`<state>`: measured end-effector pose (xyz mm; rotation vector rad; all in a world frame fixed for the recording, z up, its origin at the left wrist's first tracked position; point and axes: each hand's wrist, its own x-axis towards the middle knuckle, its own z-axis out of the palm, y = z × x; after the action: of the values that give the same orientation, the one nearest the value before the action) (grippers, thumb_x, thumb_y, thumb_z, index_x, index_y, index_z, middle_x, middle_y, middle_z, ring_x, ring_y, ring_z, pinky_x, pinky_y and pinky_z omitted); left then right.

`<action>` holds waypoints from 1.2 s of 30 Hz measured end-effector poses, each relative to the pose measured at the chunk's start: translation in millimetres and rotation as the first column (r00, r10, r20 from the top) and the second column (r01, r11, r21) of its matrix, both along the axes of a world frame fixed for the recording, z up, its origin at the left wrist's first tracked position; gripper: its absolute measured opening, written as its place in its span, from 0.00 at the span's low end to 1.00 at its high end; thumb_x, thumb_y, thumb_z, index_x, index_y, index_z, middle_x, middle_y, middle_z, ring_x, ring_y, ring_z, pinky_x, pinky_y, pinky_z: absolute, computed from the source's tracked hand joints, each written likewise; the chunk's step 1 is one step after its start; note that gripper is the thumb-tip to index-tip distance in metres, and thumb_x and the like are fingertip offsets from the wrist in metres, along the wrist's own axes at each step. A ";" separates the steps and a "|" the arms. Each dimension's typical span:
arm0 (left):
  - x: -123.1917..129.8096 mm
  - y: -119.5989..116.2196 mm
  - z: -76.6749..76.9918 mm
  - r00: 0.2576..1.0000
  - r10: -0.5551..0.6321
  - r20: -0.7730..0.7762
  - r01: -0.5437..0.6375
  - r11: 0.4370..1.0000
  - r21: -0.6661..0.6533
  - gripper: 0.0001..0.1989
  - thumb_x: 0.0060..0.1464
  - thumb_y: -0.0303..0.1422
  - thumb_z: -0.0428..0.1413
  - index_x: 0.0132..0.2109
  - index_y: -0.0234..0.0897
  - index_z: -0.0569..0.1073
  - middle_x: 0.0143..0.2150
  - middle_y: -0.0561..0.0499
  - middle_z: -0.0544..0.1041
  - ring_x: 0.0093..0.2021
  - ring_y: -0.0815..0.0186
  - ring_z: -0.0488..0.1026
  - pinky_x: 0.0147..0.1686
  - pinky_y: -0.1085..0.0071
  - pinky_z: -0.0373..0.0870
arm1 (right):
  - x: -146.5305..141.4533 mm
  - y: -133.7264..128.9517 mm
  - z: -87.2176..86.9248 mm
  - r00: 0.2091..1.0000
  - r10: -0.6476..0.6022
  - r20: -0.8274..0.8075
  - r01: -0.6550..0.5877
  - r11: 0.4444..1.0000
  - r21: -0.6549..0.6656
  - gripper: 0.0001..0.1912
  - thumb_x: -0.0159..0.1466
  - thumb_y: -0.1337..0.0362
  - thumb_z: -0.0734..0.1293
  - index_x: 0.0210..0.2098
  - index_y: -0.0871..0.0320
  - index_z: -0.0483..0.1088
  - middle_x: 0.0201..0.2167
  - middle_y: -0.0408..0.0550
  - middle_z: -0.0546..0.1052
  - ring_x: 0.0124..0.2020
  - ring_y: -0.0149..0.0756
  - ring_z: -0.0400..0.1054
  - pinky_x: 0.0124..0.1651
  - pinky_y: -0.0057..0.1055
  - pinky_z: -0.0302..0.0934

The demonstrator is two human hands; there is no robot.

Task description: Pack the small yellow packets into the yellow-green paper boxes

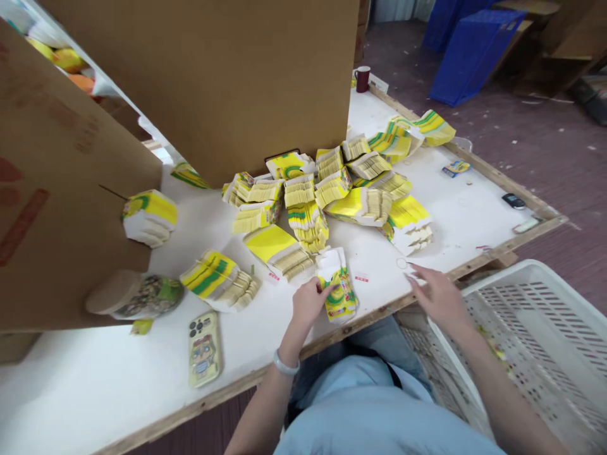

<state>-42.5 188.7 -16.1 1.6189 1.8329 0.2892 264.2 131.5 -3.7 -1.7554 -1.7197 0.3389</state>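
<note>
My left hand (309, 304) grips the left edge of a small stack of flattened yellow cartons (340, 292), with the thumb across the front. These cartons lie near the table's front edge, white flaps pointing away from me. To the right, my right hand (439, 298) hovers over the table edge, thumb and fingers slightly apart. Just beyond its fingertips lies a thin pale ring, like a rubber band (402, 263). Behind my hands spread several bundles of flattened yellow cartons (308, 224), partly overlapping. Another carton bundle (220, 281) sits to the left.
A phone (205, 351) and a lidded jar (149, 296) are at the left. Large cardboard boxes (227, 82) stand behind. A white plastic basket (535, 278) is beside the table at the right. A dark red mug (362, 79) stands at the far corner.
</note>
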 end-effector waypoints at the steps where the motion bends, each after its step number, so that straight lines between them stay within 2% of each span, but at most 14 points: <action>1: -1.3 1.4 -3.1 0.998 0.019 0.054 -0.020 1.000 0.017 0.22 0.53 0.51 0.61 0.25 0.39 0.66 0.23 0.53 0.71 0.27 0.63 0.68 0.30 0.70 0.51 | -25.1 14.9 -6.2 0.992 0.035 -0.123 -0.039 0.999 -0.027 0.23 0.68 0.45 0.58 0.47 0.52 0.74 0.37 0.57 0.80 0.39 0.51 0.74 0.46 0.48 0.67; 5: -10.3 0.1 -13.0 0.977 0.024 0.213 -0.034 0.998 0.044 0.22 0.51 0.51 0.61 0.24 0.39 0.65 0.21 0.55 0.68 0.25 0.66 0.63 0.29 0.71 0.52 | -102.6 56.7 -37.0 0.945 0.130 -0.300 -0.167 0.981 -0.102 0.17 0.67 0.50 0.60 0.35 0.54 0.73 0.22 0.44 0.74 0.23 0.36 0.67 0.30 0.32 0.59; 8: -15.4 -4.5 -16.5 0.921 0.027 0.388 -0.063 0.995 0.079 0.24 0.50 0.55 0.57 0.25 0.38 0.67 0.23 0.54 0.69 0.26 0.67 0.63 0.29 0.71 0.58 | -127.2 63.4 -51.6 0.914 0.161 -0.372 -0.205 0.976 -0.080 0.18 0.67 0.51 0.58 0.28 0.54 0.68 0.17 0.40 0.68 0.19 0.32 0.61 0.27 0.29 0.53; 12: -12.6 3.0 -19.1 0.800 0.046 0.598 -0.136 0.985 0.107 0.30 0.53 0.61 0.49 0.32 0.36 0.71 0.28 0.49 0.75 0.29 0.64 0.69 0.31 0.69 0.69 | -127.2 58.3 -55.6 0.880 0.177 -0.441 -0.209 0.978 -0.024 0.20 0.67 0.49 0.58 0.24 0.54 0.61 0.16 0.38 0.63 0.19 0.29 0.57 0.27 0.28 0.51; 17: 9.7 19.5 -26.6 0.704 0.012 0.710 -0.129 0.985 0.111 0.28 0.53 0.58 0.54 0.35 0.34 0.74 0.31 0.47 0.77 0.31 0.64 0.71 0.34 0.68 0.71 | -125.3 63.7 -59.0 0.843 0.148 -0.517 -0.186 0.982 -0.022 0.23 0.68 0.48 0.56 0.22 0.54 0.58 0.16 0.38 0.61 0.19 0.29 0.56 0.25 0.27 0.52; 20: 21.4 17.1 -34.0 0.694 0.004 0.720 -0.115 0.988 0.105 0.26 0.54 0.56 0.56 0.32 0.34 0.73 0.28 0.49 0.75 0.28 0.67 0.68 0.30 0.71 0.68 | -127.3 71.3 -63.5 0.827 0.122 -0.549 -0.176 0.983 -0.046 0.24 0.66 0.45 0.58 0.22 0.54 0.58 0.16 0.38 0.61 0.19 0.29 0.55 0.23 0.26 0.52; 24: 25.1 11.0 -40.0 0.696 0.003 0.719 -0.110 0.989 0.102 0.25 0.56 0.54 0.56 0.31 0.34 0.71 0.26 0.52 0.72 0.27 0.69 0.64 0.27 0.73 0.64 | -127.2 74.6 -67.6 0.807 0.104 -0.581 -0.174 0.982 -0.067 0.26 0.66 0.42 0.59 0.21 0.54 0.57 0.16 0.38 0.61 0.19 0.30 0.55 0.23 0.27 0.52; 29: 23.8 10.9 -40.1 0.707 0.006 0.707 -0.114 0.988 0.106 0.26 0.56 0.56 0.54 0.30 0.35 0.69 0.25 0.53 0.70 0.25 0.70 0.62 0.27 0.73 0.62 | -127.5 72.9 -69.3 0.782 0.101 -0.615 -0.187 0.979 -0.077 0.28 0.64 0.38 0.60 0.21 0.54 0.59 0.16 0.39 0.62 0.20 0.31 0.57 0.23 0.27 0.54; 36: 24.0 11.1 -41.7 0.711 -0.011 0.703 -0.106 0.987 0.122 0.26 0.57 0.56 0.53 0.30 0.35 0.69 0.25 0.53 0.69 0.26 0.69 0.62 0.28 0.72 0.62 | -128.8 73.8 -72.9 0.767 0.082 -0.637 -0.181 0.979 -0.091 0.28 0.64 0.39 0.61 0.21 0.55 0.60 0.17 0.40 0.63 0.20 0.32 0.58 0.24 0.28 0.55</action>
<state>-18.5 199.8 -57.8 1.2858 1.2642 0.9577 135.4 205.3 -76.7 -1.3798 -1.3349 1.0220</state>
